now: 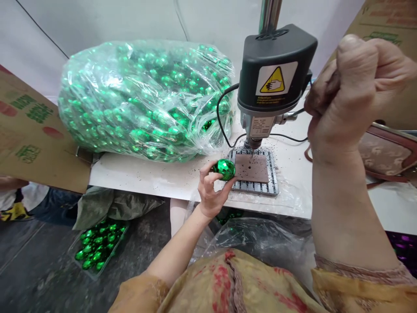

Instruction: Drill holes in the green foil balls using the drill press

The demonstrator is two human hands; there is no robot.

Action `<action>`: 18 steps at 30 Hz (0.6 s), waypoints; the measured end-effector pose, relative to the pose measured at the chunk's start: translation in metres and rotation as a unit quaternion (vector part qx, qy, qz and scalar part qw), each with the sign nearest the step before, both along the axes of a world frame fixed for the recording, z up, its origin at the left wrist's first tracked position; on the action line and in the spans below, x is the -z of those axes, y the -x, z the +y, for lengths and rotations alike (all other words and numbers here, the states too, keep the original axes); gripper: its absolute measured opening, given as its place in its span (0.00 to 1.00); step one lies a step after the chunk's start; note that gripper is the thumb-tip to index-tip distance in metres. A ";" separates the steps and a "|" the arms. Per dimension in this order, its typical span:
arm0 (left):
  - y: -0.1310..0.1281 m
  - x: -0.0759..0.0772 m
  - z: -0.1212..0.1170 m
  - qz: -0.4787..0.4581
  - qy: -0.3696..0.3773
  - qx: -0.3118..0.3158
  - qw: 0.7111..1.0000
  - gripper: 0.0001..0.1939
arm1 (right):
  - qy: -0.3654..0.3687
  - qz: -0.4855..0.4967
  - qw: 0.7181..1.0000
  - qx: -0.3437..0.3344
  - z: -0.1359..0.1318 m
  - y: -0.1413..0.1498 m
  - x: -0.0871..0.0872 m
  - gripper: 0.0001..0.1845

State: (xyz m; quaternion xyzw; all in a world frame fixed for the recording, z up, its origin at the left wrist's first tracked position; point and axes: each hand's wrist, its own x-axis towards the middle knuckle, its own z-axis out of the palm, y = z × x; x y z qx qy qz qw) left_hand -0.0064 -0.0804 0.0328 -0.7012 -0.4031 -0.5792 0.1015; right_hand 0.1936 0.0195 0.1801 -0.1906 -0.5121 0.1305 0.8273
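Beside the board (258, 170): left hand (211, 194) pinching a ball (226, 170); whether finished, cannot tell
Lever (297, 113): right hand's (343, 89) fingers curled around it
Bag (206, 141): many more balls (174, 130)

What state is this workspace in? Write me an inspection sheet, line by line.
Surface: white table, dark shavings scattered around the drill press.
Job's things: green faceted ball beside the brown board on the press's base.
Clutter: large clear bag of green balls.
Hands: left hand holds the ball; right hand is closed on the lever.
Cables: black cable looping beside the press.
Surroundings: printed cardboard at picture left; tray of green balls on the floor.
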 end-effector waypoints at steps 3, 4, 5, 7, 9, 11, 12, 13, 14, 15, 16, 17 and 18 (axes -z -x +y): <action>0.001 -0.014 0.004 0.011 -0.019 -0.010 1.000 0.21 | 0.009 -0.005 1.000 0.002 -0.001 -0.001 0.000 0.26; 0.002 -0.017 0.005 0.011 -0.025 -0.009 1.000 0.21 | 0.008 -0.006 1.000 0.000 -0.001 -0.001 0.000 0.26; 0.002 -0.019 0.006 0.009 -0.028 -0.006 1.000 0.21 | 0.006 -0.004 1.000 -0.001 -0.001 -0.001 0.000 0.26; 0.002 -0.019 0.006 0.000 -0.028 -0.001 1.000 0.22 | 0.007 0.000 1.000 -0.005 -0.001 -0.001 0.001 0.25; 0.002 -0.018 0.006 -0.010 -0.024 0.004 1.000 0.22 | 0.004 0.006 1.000 -0.011 0.000 -0.001 0.001 0.25; 0.002 -0.015 0.006 -0.021 -0.022 0.013 0.999 0.22 | 0.001 0.011 1.000 -0.020 0.000 0.000 0.001 0.25; 0.002 -0.014 0.006 -0.026 -0.023 0.018 0.999 0.23 | 0.001 0.011 1.000 -0.024 0.000 0.000 0.001 0.25; 0.002 -0.012 0.006 -0.031 -0.023 0.024 0.999 0.23 | 0.002 0.013 1.000 -0.026 0.000 0.000 0.001 0.25; 0.002 -0.011 0.006 -0.034 -0.023 0.028 0.999 0.23 | 0.004 0.012 1.000 -0.029 0.000 0.000 0.001 0.24; 0.002 -0.010 0.006 -0.036 -0.022 0.032 0.999 0.23 | 0.003 0.014 0.999 -0.029 -0.001 0.000 0.001 0.24; 0.002 -0.010 0.006 -0.038 -0.021 0.035 0.998 0.23 | 0.001 0.015 0.999 -0.028 -0.001 -0.001 0.001 0.24; 0.002 -0.009 0.006 -0.038 -0.019 0.037 0.998 0.23 | 0.003 0.014 1.000 -0.028 -0.001 -0.001 0.001 0.24; 0.001 -0.008 0.006 -0.038 -0.015 0.037 0.998 0.23 | 0.007 0.012 0.999 -0.028 -0.001 -0.001 0.001 0.24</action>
